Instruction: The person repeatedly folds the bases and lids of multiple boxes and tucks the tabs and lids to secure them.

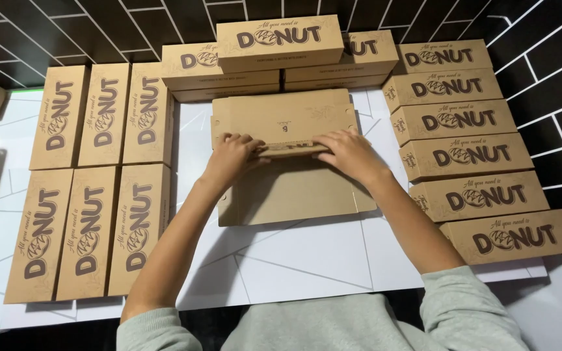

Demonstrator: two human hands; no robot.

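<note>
Forearms run in from both sides, palms down. Your left hand [232,156] and right hand [349,153] both pinch the folded flap of the flat cardboard box [294,188], mid-table [307,260] between finished boxes [89,231].

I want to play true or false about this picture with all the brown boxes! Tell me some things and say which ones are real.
1. Both hands press on a fold of the flat cardboard box blank. True: the left hand and the right hand rest on it.
2. The finished boxes are bright blue. False: the finished boxes are brown cardboard.
3. Finished boxes lie on both sides of the blank. True.
4. The table is black. False: the table is white with thin lines.
5. The person wears short red sleeves. False: the sleeves are pale grey-green.
</note>
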